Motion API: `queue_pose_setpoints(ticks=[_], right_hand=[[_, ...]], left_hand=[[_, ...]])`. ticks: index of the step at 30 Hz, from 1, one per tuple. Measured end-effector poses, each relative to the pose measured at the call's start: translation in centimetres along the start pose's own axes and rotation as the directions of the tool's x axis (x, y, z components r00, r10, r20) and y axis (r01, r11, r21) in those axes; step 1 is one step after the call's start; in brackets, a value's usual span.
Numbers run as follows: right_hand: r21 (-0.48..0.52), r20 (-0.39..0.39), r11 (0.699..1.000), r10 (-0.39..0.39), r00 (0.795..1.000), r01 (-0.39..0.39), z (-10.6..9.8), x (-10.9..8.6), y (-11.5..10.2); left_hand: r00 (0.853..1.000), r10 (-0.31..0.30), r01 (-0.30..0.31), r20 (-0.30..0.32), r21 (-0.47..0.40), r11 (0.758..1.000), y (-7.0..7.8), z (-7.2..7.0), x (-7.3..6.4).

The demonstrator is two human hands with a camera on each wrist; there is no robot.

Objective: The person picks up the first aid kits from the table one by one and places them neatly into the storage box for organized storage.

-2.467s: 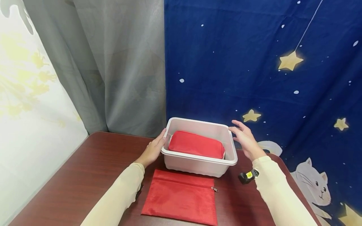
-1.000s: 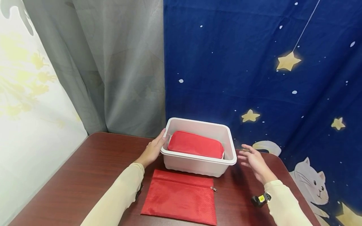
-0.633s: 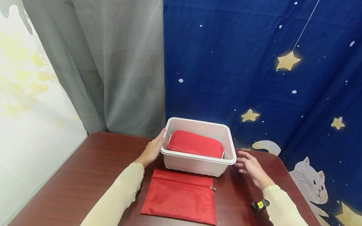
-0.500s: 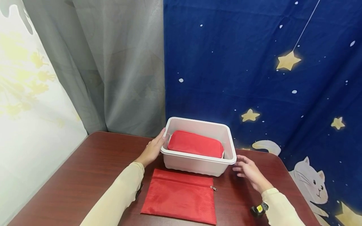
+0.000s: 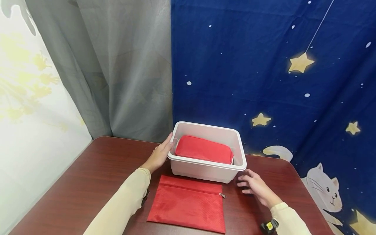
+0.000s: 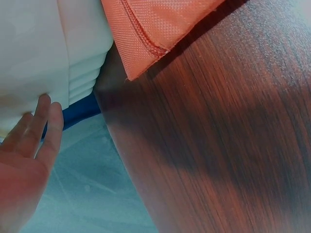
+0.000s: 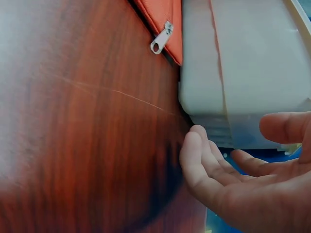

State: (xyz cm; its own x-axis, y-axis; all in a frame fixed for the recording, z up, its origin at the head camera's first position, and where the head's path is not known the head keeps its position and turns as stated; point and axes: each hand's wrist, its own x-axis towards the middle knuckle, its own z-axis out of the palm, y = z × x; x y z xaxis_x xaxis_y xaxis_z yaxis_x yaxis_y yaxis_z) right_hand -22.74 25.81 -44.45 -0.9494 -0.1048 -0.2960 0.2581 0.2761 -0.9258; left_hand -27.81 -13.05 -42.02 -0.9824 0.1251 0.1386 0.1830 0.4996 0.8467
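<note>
A white plastic bin [image 5: 202, 171] stands on the table, holding a red case [image 5: 204, 150] with a light edge. My left hand [image 5: 158, 155] lies along the bin's left side; in the left wrist view its extended fingers [image 6: 41, 119] press against the bin wall [image 6: 34, 53]. Off the bin's front right corner is my right hand [image 5: 255, 186], palm toward the bin, with nothing in its grasp. Its loosely bent fingers [image 7: 194, 155] are close to the bin's base in the right wrist view. A flat red zipper pouch [image 5: 188, 207] lies in front of the bin.
Dark reddish-brown wood forms the tabletop [image 5: 97, 182]. Behind it hang a grey curtain [image 5: 141, 71] and a blue star-patterned curtain [image 5: 223, 71]. The pouch's metal zipper pull [image 7: 161, 39] points right, toward my right hand.
My right hand has come down from beside the bin's upper right rim to its lower front right corner. The left hand, bin and pouch stay in place.
</note>
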Motion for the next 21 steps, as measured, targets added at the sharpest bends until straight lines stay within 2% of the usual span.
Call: queue_pose_setpoints(ticks=[8, 14, 18, 21], right_hand=[[0.011, 0.108, 1.0, 0.006, 0.994, -0.007, 0.8, -0.7, 0.8], [0.014, 0.148, 1.0, 0.011, 0.989, -0.014, 1.7, -1.1, 1.2], [0.002, 0.151, 1.0, -0.002, 0.989, 0.002, 2.6, -1.4, 1.6], [-0.027, 0.111, 1.0, -0.008, 0.994, 0.011, 3.4, -1.6, 1.8]], left_hand=[[1.0, 0.0, 0.0, -0.015, 0.021, 1.0, 0.2, -0.1, 0.0], [1.0, -0.007, 0.008, -0.021, 0.015, 1.0, 0.2, 0.0, -0.1], [1.0, -0.007, 0.007, -0.028, 0.022, 1.0, 0.2, 0.1, -0.1], [1.0, -0.008, 0.009, -0.029, 0.021, 1.0, 0.1, 0.2, 0.0]])
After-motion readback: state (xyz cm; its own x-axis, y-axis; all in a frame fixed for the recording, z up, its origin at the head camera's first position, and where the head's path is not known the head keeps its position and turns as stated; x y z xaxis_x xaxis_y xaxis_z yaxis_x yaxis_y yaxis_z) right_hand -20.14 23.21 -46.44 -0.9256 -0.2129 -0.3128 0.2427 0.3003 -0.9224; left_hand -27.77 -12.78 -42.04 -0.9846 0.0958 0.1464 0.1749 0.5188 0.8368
